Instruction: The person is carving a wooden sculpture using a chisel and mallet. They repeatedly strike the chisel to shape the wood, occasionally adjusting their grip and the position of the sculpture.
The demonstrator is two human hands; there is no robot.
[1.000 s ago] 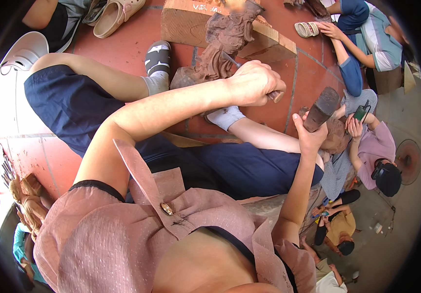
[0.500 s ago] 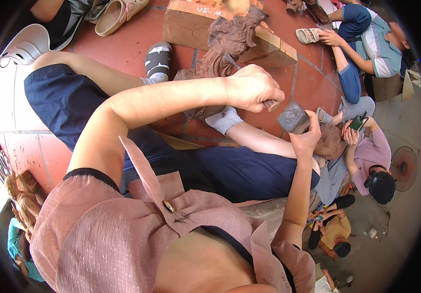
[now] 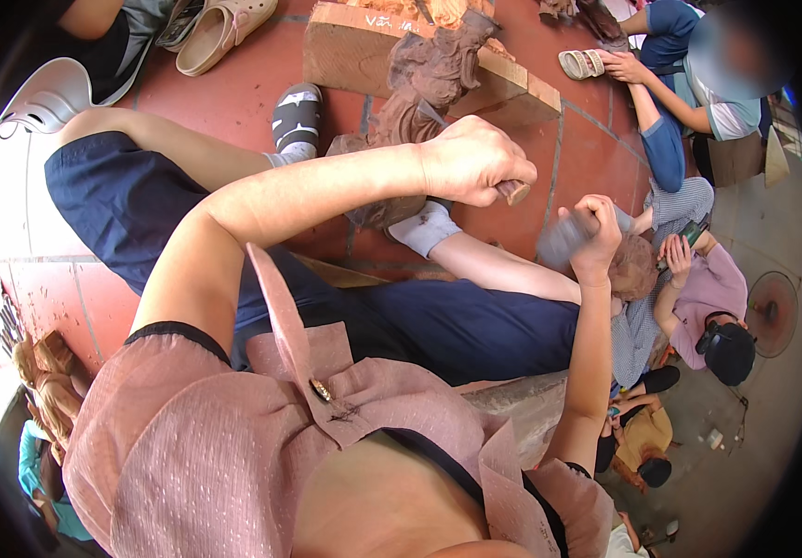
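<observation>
Seems mid-chiselling on the dark-brown carved wooden figure [image 3: 430, 73] between the feet [image 3: 297, 116], with left hand [image 3: 475, 163] clenched around a wooden-handled metal chisel [image 3: 514, 192] and right hand [image 3: 599, 229] gripping a grey block-headed mallet [image 3: 563, 244], and likely calls for a square tap.

So the background here is pretty busy; red tile floor [image 3: 215, 88] all over, with a beige clog [image 3: 224, 39] sitting up top left; over on the upper right a person in blue trousers [image 3: 669, 153] has a hand by a pale strappy sandal [image 3: 579, 63]; below them there's someone in a pink shirt [image 3: 712, 288] and dark cap [image 3: 729, 353], near a round fan [image 3: 775, 316]; further down, a person in a tan top [image 3: 645, 430]; lower left, a carved wooden figure [image 3: 50, 391] beside a teal sleeve [image 3: 31, 456]
</observation>
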